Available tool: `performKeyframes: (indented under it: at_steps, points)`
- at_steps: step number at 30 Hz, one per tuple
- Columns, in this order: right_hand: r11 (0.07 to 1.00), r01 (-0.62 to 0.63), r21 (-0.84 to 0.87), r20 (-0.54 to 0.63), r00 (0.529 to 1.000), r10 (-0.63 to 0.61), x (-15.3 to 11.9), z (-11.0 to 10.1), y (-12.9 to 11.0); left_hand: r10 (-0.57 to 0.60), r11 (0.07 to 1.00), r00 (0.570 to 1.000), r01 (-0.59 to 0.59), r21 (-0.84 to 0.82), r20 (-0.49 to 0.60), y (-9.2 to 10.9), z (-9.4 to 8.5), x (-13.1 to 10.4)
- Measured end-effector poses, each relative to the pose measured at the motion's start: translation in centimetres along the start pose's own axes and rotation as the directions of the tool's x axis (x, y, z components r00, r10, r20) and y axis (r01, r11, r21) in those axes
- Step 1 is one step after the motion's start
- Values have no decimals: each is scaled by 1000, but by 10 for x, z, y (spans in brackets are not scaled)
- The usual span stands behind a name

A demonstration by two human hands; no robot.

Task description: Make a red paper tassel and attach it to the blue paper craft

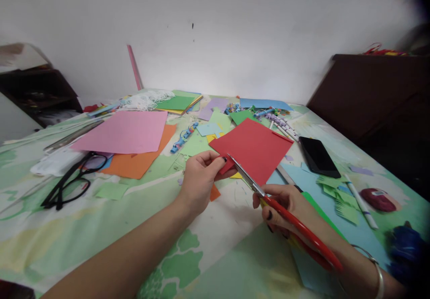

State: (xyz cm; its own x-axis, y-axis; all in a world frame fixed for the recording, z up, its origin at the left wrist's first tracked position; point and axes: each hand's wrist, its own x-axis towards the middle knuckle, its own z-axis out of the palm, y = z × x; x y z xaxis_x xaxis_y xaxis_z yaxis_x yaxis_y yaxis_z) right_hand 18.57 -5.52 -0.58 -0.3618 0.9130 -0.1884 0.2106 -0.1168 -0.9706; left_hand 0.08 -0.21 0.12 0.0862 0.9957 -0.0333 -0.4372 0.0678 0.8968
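My left hand (203,180) pinches a small piece of red paper (225,165) between thumb and fingers. Scissors (248,180) with long red handles are gripped in my right hand (290,207), their blades pointing up and left. The blade tips reach the edge of the small red piece, near my left thumb. Just behind both hands lies a larger red sheet (257,149), its right edge folded. Whether the small piece is joined to that sheet, I cannot tell. An orange scrap (214,194) rests on the table beside my left hand.
Pink paper (126,131), orange paper (148,158) and black glasses (72,185) lie to the left. On the right are a phone (319,156), fringed green paper strips (342,200), a white pen (361,202) and blue paper (304,178). White string (148,98) and decorated paper tubes (184,138) sit farther back.
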Motion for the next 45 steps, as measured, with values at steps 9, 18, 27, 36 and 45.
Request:
performKeyframes:
  at_steps: [9, 18, 27, 36, 45]
  points:
    - [1000, -25, -5, -11, 1000, 25, 0, -1, -1, -8, 1000, 1000, 8, 0, -3, 1, 0, -1]
    - [998, -60, -16, -33, 998, 59, 0, 0, 2, -3, 1000, 1000, 3, -8, -4, 0, 0, 0]
    - [1000, 14, -9, 12, 1000, -14, -2, 0, -2, 9, 1000, 1000, -9, -16, 1, 2, 2, -2]
    - [1000, 7, -30, 14, 1000, -6, -2, -1, -1, 4, 1000, 1000, -4, 1, -6, 3, 2, -1]
    - [1000, -10, 18, -3, 1000, 10, 0, 1, -2, 2, 1000, 1000, -2, 6, -7, 1, 1, -1]
